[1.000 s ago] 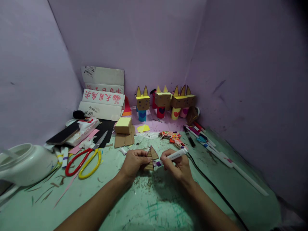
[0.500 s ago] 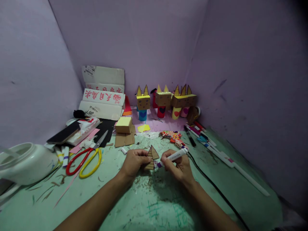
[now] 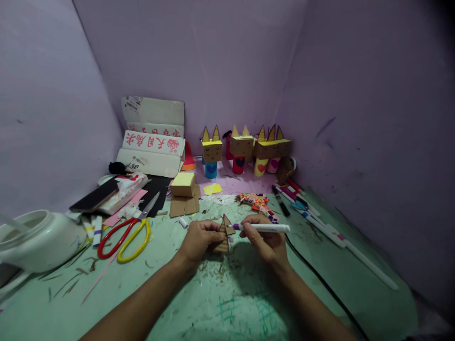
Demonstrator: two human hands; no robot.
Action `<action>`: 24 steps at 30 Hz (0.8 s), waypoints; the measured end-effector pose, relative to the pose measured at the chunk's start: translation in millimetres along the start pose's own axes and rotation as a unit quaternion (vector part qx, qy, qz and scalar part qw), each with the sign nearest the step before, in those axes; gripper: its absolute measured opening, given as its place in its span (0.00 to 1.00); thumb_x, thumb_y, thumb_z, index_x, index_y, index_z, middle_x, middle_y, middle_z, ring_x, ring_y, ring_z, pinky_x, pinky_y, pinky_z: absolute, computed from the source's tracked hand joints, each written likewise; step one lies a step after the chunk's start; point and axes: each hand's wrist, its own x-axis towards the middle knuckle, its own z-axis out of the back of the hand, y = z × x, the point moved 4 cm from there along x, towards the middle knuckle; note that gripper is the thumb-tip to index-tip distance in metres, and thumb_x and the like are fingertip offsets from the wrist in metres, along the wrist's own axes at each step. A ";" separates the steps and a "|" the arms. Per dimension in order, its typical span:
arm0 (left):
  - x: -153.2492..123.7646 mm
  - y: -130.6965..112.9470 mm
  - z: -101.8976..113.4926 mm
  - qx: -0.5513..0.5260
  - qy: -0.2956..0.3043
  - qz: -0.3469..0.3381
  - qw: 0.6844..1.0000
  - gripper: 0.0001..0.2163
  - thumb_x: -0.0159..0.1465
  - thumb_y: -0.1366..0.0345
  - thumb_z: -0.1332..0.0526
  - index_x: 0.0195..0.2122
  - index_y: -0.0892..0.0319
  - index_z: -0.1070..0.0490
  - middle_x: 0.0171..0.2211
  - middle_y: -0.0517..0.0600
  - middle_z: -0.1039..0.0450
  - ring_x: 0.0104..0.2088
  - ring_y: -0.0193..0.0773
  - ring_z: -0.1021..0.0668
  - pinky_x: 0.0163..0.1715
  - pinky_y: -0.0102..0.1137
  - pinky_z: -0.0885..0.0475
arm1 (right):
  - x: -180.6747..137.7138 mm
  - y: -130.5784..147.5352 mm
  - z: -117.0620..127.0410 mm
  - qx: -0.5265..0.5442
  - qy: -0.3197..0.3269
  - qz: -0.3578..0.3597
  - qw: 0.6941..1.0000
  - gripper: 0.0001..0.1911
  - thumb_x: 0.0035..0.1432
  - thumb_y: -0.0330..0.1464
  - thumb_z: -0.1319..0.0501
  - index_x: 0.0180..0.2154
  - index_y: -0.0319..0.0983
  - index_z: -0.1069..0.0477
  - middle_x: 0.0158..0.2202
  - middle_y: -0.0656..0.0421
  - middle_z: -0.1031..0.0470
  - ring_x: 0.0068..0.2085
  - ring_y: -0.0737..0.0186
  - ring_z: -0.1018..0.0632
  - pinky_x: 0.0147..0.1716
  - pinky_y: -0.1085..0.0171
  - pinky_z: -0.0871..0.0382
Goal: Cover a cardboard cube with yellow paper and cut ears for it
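Note:
My left hand point(image 3: 199, 239) pinches a small brown cardboard triangle piece point(image 3: 223, 234) just above the green mat. My right hand point(image 3: 266, 239) grips a white marker point(image 3: 263, 228) with a purple tip, held almost level, its tip touching the upper part of the cardboard piece. Both hands sit close together at the middle of the mat point(image 3: 213, 303).
Red and yellow scissors point(image 3: 124, 232) lie to the left, with a white jar point(image 3: 35, 241) beyond. Cardboard blocks point(image 3: 183, 192) and several cardboard figures point(image 3: 241, 149) stand at the back. Markers point(image 3: 302, 206) and a black cable point(image 3: 320, 279) lie on the right. Purple walls close in all round.
The marker has swung from a slanted pose to nearly level, and its tip has moved up the cardboard piece. My left hand has hardly moved.

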 end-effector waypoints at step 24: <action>-1.0 0.4 -0.8 -0.013 -0.009 0.001 1.000 0.06 0.37 0.70 0.34 0.17 0.65 0.28 0.14 0.46 0.31 0.15 0.28 0.32 0.17 0.24 0.39 | -2.7 -6.8 -1.7 -0.039 0.036 -0.058 0.997 0.12 0.52 0.39 0.42 0.23 0.38 0.32 0.17 0.63 0.35 0.20 0.67 0.34 0.19 0.68 0.45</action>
